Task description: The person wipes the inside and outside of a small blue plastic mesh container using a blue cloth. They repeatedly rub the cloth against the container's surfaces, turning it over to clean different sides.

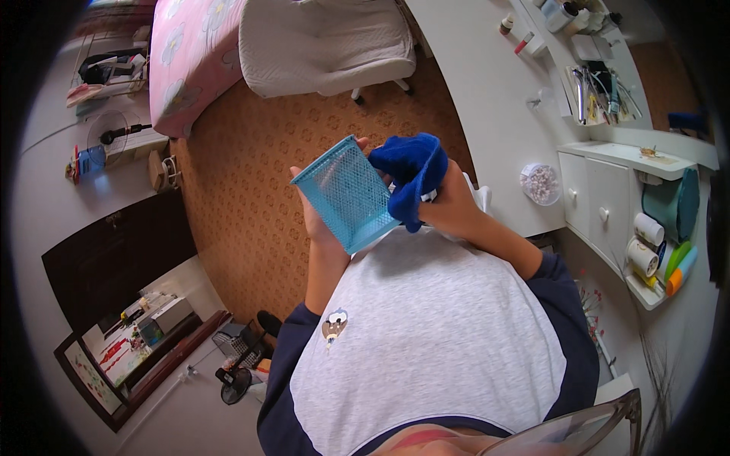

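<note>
A light blue wire-mesh pen holder [346,197] is tilted in front of my body, its square rim toward the upper left. My left hand [310,216] grips it from behind and below, with fingertips showing past its far top corner. In my right hand [452,204] is a bunched dark blue cloth [411,171], which hangs beside the holder's right side and overlaps its edge. Some of the right fingers are hidden by the cloth. Whether the cloth presses on the mesh is hard to tell.
On the right, a white dressing table [487,99] carries a round tub of cotton swabs [540,184], small bottles and an organizer. A covered chair [327,49] stands ahead, beside a pink bed [190,61]. A fan [236,384] and a wire basket are at lower left.
</note>
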`<state>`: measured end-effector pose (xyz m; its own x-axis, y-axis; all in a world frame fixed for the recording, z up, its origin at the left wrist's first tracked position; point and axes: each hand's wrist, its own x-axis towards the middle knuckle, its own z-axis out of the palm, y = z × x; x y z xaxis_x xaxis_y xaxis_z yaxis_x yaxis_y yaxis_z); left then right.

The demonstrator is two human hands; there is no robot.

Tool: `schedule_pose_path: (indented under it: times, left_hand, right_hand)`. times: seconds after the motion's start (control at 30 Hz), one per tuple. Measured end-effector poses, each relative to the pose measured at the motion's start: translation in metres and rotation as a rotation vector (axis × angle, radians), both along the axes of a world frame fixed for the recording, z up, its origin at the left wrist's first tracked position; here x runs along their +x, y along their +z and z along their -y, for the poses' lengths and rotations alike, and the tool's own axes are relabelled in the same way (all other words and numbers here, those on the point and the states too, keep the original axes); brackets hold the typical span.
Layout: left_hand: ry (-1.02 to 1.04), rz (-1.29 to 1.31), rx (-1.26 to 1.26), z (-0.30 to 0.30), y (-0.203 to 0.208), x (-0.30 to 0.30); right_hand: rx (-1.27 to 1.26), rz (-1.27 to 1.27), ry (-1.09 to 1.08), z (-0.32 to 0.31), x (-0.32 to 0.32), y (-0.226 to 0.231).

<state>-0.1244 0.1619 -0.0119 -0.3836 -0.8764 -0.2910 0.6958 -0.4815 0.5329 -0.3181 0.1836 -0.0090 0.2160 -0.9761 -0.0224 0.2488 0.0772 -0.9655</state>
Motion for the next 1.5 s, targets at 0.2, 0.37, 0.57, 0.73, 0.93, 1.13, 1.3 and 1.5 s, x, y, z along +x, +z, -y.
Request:
schedule_pose_path:
  times: [0.2, 0.37, 0.57, 0.73, 0.93, 1.13, 1.3, 1.5]
  left_hand:
    - [0.038, -0.245, 0.005, -0.003, 0.035, -0.006]
    - [0.16, -0.004, 0.025, -0.011, 0.068, -0.017]
    - [0.171, 0.231, -0.084, -0.009, 0.074, -0.022]
    - [0.139, 0.268, -0.139, -0.004, 0.076, -0.023]
    - [0.123, 0.268, -0.162, 0.001, 0.075, -0.022]
    - [0.081, 0.299, -0.157, 0.008, 0.064, -0.021]
    - [0.043, 0.301, -0.178, 0.012, 0.06, -0.021]
    - [0.048, 0.335, -0.221, 0.018, 0.062, -0.024]
  right_hand:
    - [-0.142, -0.08, 0.031, -0.006, -0.001, 0.006]
    - [-0.228, -0.033, -0.036, -0.005, 0.009, 0.015]
    - [-0.237, 0.013, -0.033, 0.001, 0.008, 0.029]
    - [-0.225, 0.006, -0.061, 0.001, 0.008, 0.033]
    - [-0.133, 0.012, -0.026, 0.003, 0.009, 0.033]
    - [-0.181, -0.059, -0.049, 0.005, 0.007, 0.037]
    - [-0.205, -0.075, -0.064, 0.008, 0.006, 0.037]
    - [-0.224, -0.151, -0.08, 0.011, 0.004, 0.04]
